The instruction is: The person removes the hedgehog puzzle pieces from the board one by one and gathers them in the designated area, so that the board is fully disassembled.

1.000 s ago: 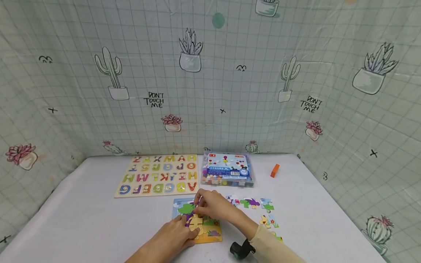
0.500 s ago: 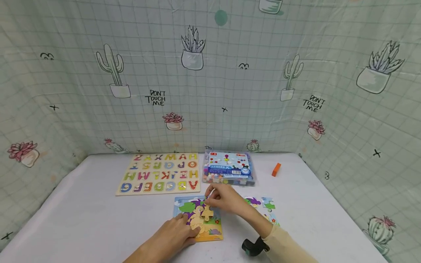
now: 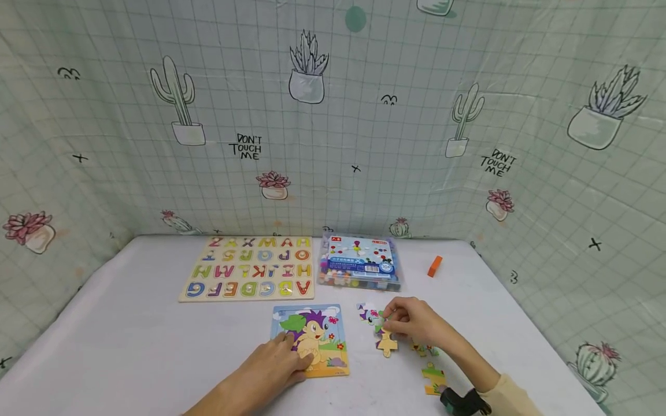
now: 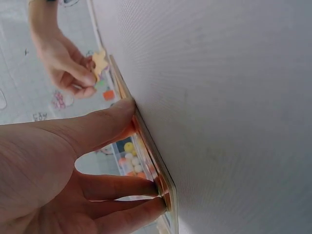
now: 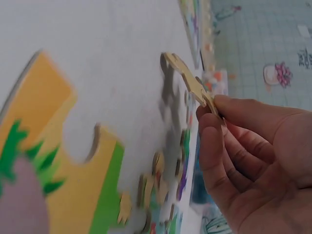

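Right hand: it [image 3: 413, 318] has swung from above the puzzle board [image 3: 338, 323] to about two o'clock of it, carrying a tan puzzle piece [image 3: 387, 345]; thumb and fingertips pinch the piece firmly by one end.
Left hand: it [image 3: 273, 358] stays at the board's seven o'clock, fingers spread and fairly straight, thumb and fingertips resting on the board.
Puzzle board: it lies flat on the tabletop [image 3: 156, 346], showing a complete hedgehog picture; I see no gaps.
Done so far: the tan piece is off the board. The same picture appears on loose pieces, so I judge the hedgehog is probably a printed base.
Left over: several pieces sit outside the board, from a purple-and-blue one [image 3: 368, 312] at two o'clock to a grassy corner piece [image 3: 433, 381] near four; overlap stops me counting them.
Right wrist view: only here is the pinch plain, with the tan piece nearly edge-on, raised over its shadow; head-on from above, that lift is hard to judge.
Left wrist view: it alone shows the board's thin side edge by the thumb.
Letter board: it [image 3: 250, 299] sits towards eleven o'clock of the puzzle board.
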Action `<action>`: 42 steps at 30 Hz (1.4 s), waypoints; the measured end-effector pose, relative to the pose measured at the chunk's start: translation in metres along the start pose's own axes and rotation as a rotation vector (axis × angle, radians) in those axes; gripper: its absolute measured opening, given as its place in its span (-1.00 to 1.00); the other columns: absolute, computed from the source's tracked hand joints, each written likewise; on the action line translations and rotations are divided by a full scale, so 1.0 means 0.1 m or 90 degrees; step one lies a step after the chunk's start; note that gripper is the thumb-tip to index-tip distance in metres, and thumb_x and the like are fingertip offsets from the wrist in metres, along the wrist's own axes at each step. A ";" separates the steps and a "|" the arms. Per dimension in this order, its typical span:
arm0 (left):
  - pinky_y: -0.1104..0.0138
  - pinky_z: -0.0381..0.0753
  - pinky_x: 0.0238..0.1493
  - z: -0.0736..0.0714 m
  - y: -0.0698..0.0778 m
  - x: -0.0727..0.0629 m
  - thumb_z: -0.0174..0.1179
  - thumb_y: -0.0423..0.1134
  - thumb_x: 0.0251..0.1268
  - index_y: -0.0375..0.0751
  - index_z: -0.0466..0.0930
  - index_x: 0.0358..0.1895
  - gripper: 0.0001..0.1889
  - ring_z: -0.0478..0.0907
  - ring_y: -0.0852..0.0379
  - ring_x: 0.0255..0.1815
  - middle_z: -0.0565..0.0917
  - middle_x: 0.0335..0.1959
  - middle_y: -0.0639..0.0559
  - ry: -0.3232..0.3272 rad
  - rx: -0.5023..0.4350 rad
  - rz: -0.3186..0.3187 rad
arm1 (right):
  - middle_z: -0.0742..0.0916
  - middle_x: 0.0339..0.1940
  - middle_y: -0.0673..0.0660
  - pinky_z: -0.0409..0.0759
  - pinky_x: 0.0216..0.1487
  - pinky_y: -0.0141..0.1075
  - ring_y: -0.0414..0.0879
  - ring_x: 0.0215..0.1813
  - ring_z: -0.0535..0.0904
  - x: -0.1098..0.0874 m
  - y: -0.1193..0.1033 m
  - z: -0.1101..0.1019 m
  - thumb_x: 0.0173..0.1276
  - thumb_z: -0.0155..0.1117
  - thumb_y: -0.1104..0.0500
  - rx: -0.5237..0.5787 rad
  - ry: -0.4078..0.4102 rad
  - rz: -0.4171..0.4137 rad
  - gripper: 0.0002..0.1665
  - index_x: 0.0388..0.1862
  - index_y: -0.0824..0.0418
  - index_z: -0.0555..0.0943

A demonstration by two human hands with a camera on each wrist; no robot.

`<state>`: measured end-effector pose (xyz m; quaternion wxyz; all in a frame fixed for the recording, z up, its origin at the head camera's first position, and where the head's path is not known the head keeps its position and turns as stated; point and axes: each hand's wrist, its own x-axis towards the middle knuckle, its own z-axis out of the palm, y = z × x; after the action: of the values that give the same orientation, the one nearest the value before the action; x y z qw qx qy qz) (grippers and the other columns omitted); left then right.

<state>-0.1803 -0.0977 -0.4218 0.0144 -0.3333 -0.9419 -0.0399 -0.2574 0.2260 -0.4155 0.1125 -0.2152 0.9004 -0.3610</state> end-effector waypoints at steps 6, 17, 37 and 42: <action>0.20 0.64 -0.37 0.00 -0.01 0.00 0.27 -0.02 0.27 0.17 0.72 0.04 -0.71 0.48 0.04 -0.24 0.62 -0.18 -0.18 0.011 -0.004 0.003 | 0.70 -0.38 0.04 0.56 -0.41 -0.43 -0.26 -0.41 0.55 -0.11 0.13 -0.09 0.35 0.32 0.13 -0.005 -0.001 0.008 -0.76 -0.17 0.31 0.61; 0.05 0.69 -0.20 0.00 0.01 -0.02 0.27 -0.03 0.27 0.14 0.70 0.10 -0.67 0.55 -0.11 -0.02 0.63 -0.01 -0.25 -0.021 -0.047 -0.022 | 0.68 -0.42 0.00 0.52 -0.45 -0.47 -0.32 -0.47 0.50 -0.17 0.21 -0.08 0.31 0.35 0.18 -0.025 -0.001 0.008 -0.83 -0.20 0.26 0.64; -0.12 0.64 0.00 -0.01 0.01 0.00 0.26 -0.02 0.28 0.11 0.69 0.12 -0.65 0.53 -0.32 0.20 0.60 0.15 -0.36 -0.045 -0.079 -0.039 | 0.67 -0.45 0.10 0.65 -0.44 -0.35 -0.12 -0.46 0.61 -0.17 0.20 -0.08 0.36 0.30 0.24 0.035 0.027 0.044 -0.89 -0.23 0.29 0.61; -0.09 0.66 -0.03 -0.01 0.01 -0.01 0.26 -0.02 0.28 0.12 0.69 0.12 -0.65 0.54 -0.29 0.17 0.61 0.13 -0.35 -0.040 -0.074 -0.037 | 0.66 -0.46 0.04 0.60 -0.45 -0.43 -0.19 -0.47 0.57 -0.17 0.21 -0.04 0.31 0.34 0.25 -0.026 0.047 0.033 -0.92 -0.28 0.24 0.61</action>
<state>-0.1790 -0.0975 -0.4209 -0.0354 -0.3070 -0.9473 -0.0843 -0.2508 0.2499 -0.4263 0.0838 -0.1809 0.9164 -0.3469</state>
